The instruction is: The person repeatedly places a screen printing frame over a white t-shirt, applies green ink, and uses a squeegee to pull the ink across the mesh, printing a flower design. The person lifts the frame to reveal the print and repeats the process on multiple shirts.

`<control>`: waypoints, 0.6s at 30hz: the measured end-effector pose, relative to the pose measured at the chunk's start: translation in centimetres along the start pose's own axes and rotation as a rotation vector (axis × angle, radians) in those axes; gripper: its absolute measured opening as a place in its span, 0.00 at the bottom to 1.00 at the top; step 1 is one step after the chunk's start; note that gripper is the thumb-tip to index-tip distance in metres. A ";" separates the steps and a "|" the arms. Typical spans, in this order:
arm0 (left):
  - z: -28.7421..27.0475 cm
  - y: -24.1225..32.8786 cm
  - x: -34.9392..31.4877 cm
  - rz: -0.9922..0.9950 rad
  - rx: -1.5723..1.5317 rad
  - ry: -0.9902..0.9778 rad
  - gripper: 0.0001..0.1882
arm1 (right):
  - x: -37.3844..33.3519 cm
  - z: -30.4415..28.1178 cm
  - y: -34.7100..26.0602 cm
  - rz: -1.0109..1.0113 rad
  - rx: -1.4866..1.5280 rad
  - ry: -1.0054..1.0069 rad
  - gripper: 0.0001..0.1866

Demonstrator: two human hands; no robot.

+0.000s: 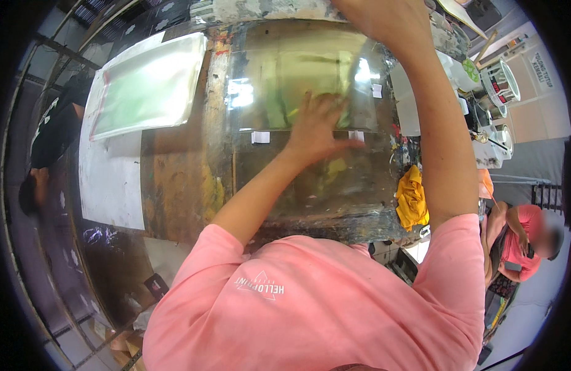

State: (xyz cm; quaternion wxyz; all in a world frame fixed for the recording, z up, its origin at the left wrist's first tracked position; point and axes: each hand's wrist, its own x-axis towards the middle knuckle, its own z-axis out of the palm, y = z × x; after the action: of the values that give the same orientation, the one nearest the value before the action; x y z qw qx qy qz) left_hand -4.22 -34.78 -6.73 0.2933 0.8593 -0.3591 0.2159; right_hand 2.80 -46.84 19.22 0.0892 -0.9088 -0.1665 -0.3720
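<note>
My left hand (319, 127) is spread over a clear, glossy plastic sheet (279, 114) in the middle of the worktable. Its fingers rest on or just above the sheet, which looks yellow-green beneath them; contact is hard to tell. Small white tabs (260, 137) sit along the sheet's near edge, with another white tab (377, 91) at its right. My right hand (384, 18) reaches past the sheet's far right corner, its fingers cut off by the upper edge of the picture. What that hand touches or holds is hidden.
A stack of clear plastic sheets (152, 86) lies on white paper (112, 185) at the left. To the right are a crumpled yellow cloth (412, 198) and several tubs, including a white bucket (502, 83). One person (523, 238) sits at far right; another (53, 139) is at far left.
</note>
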 end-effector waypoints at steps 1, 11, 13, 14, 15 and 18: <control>-2.4 -0.3 0.5 -0.280 -0.208 0.019 0.47 | -0.4 0.0 0.0 -0.009 0.002 0.028 0.21; -15.1 -4.4 -3.4 -0.890 -0.663 0.058 0.53 | -13.7 3.8 -0.7 -0.088 0.059 -0.393 0.22; -12.5 -5.0 -6.9 -0.875 -0.577 0.057 0.54 | -15.1 4.5 -0.7 -0.078 0.115 -0.618 0.21; -11.7 -5.4 -7.9 -0.814 -0.412 0.041 0.55 | -15.9 4.8 -0.8 -0.063 0.158 -0.600 0.20; -11.1 -5.8 -8.7 -0.750 -0.247 0.025 0.57 | -16.7 4.9 -0.9 -0.048 0.201 -0.582 0.19; -9.9 -6.4 -10.3 -0.668 -0.002 0.036 0.62 | -17.7 5.0 -1.7 -0.026 0.254 -0.636 0.18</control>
State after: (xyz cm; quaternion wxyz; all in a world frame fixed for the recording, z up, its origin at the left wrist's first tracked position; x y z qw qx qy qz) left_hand -7.76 -19.57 -7.64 0.3551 0.9253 -0.0525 0.1226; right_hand -6.43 -48.04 3.29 0.1405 -0.9588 -0.2424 -0.0476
